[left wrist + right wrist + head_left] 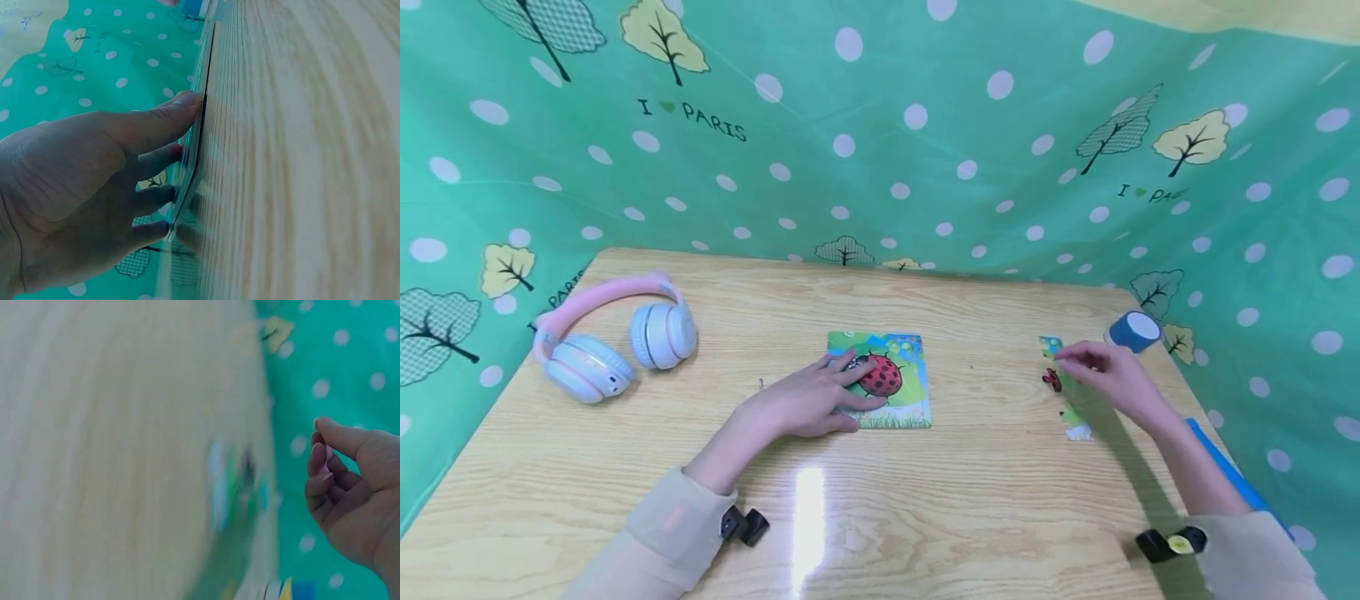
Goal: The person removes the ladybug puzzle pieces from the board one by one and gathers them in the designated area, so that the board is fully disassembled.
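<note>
A flat picture puzzle [913, 400] with a red, black-spotted ladybug lies mid-table in the head view. My left hand [808, 396] rests on its left part with fingers spread, covering some of the picture. In the left wrist view the thumb [178, 112] lies along the thin board's near edge. To the right, my right hand [1108, 379] hovers over several loose puzzle pieces [1078, 425], one of them a small red-and-black piece [1052, 380]. Loosely curled, with thumb and forefinger tips close together, this hand [353, 487] shows nothing between its fingers in the right wrist view.
Pink and white headphones [587, 367] lie at the table's left. A blue cylinder with a white end [1135, 331] stands at the back right, beyond the right hand. Along the right edge runs a blue strip-like object [1225, 467]. Green printed cloth [880, 167] hangs behind the table.
</note>
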Available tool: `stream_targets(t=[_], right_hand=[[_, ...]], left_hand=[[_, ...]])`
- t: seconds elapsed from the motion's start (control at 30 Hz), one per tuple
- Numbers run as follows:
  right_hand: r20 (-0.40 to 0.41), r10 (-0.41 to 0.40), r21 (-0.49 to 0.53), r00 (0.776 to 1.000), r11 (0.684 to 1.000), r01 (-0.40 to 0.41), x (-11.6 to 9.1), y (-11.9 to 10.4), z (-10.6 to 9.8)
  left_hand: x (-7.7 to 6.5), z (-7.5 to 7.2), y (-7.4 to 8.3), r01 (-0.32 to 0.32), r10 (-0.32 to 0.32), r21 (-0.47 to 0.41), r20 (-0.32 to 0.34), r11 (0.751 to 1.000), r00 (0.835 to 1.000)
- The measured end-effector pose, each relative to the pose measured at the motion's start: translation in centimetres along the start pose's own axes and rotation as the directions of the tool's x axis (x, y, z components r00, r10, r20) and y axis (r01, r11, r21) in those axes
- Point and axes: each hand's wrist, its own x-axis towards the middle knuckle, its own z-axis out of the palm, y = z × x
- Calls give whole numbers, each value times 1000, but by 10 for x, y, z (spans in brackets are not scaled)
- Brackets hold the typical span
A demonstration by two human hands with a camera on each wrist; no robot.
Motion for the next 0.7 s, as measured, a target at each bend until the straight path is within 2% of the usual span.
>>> stream_targets(t=[0.17, 0.37, 0.5, 0.7], right_hand=[[-48, -54, 105, 997, 993, 58, 28, -33, 21], [-57, -78, 185, 995, 979, 87, 60, -78, 50], [-43, -91, 257, 995, 961, 99, 75, -101, 72], [13, -110, 310, 994, 946, 101, 91, -134, 103]], left_hand=[[0, -1, 0, -5, 5, 6, -2, 1000, 1000], [-1, -2, 0, 6, -6, 11, -13, 1000, 1000], [-1, -2, 0, 8, -8, 5, -14, 1000, 1000], [-1, -1, 1, 13, -13, 5, -14, 1000, 1000]])
